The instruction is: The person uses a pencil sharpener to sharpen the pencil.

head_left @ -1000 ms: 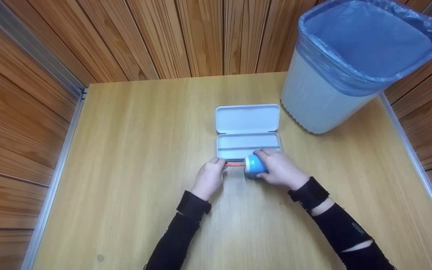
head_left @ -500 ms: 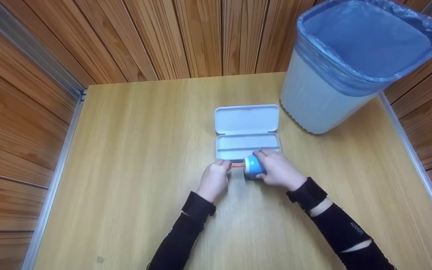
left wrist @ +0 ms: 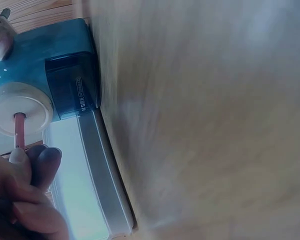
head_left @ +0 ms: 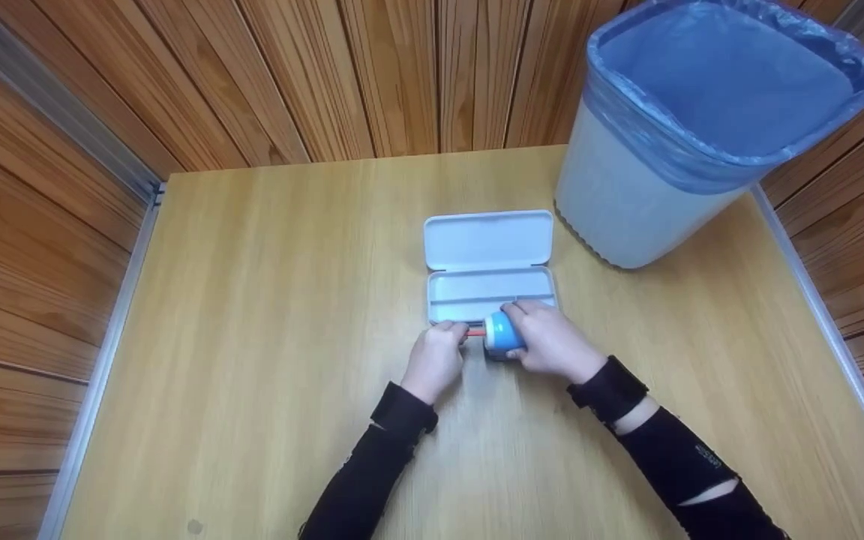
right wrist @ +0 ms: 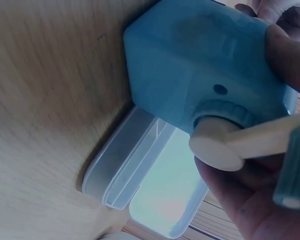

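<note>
My right hand (head_left: 558, 343) grips a blue hand-crank pencil sharpener (head_left: 504, 331) from its right side, fingers over the top and thumb on the near side. Its pale front disc (left wrist: 34, 107) faces left. A red pencil (left wrist: 20, 131) goes into the hole there. Close to that disc, my left hand (head_left: 433, 361) pinches the pencil between thumb and fingers, so only a short piece shows. In the right wrist view, the cream crank handle (right wrist: 265, 137) at the sharpener's back points toward the right hand. A dark see-through shavings drawer (left wrist: 72, 85) is set in the front.
An open light pencil case (head_left: 488, 240) lies just beyond the hands, its lid folded back and its inner tray divided. At the back right stands a white bin (head_left: 619, 195) lined with a blue bag. Wood-panelled walls edge the table (head_left: 267, 315).
My left hand has moved slightly right toward the sharpener, and less of the pencil shows between them. The right hand and sharpener stay nearly in place beside the case.
</note>
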A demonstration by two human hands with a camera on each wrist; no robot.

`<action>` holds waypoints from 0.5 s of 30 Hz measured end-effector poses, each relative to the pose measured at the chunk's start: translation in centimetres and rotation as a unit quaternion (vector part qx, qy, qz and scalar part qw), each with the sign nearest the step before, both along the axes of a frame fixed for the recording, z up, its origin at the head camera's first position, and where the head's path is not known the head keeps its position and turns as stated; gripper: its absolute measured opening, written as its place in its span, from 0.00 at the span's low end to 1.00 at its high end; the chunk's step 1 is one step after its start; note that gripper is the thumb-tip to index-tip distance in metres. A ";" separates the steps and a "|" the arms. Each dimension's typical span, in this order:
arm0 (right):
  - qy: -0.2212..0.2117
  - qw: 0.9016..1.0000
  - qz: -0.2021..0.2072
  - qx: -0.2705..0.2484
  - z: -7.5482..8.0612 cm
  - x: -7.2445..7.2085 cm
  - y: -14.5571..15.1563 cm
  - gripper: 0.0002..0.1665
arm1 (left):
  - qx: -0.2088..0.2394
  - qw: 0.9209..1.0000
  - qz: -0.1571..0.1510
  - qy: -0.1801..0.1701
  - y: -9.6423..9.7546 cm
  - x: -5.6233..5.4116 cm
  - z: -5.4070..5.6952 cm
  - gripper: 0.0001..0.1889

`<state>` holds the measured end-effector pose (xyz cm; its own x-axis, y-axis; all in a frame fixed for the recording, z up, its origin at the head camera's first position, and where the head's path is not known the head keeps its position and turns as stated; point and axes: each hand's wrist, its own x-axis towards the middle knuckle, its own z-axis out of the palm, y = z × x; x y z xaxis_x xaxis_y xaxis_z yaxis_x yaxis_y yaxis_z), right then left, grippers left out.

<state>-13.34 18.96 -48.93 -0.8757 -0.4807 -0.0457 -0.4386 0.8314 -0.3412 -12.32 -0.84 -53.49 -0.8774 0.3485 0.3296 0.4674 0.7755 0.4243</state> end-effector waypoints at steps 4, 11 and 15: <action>0.003 1.000 0.002 -0.003 -0.1 0.1 -0.1 0.41 | 0.001 1.000 0.000 0.004 -0.2 0.1 0.0 0.05; -0.006 1.000 -0.010 -0.005 -0.1 0.3 0.1 0.40 | -0.008 0.999 -0.017 -0.050 -0.6 -0.1 0.5 0.05; -0.015 1.000 -0.009 -0.013 -0.3 0.8 0.1 0.41 | -0.014 0.996 -0.024 -0.081 -1.0 0.0 0.7 0.04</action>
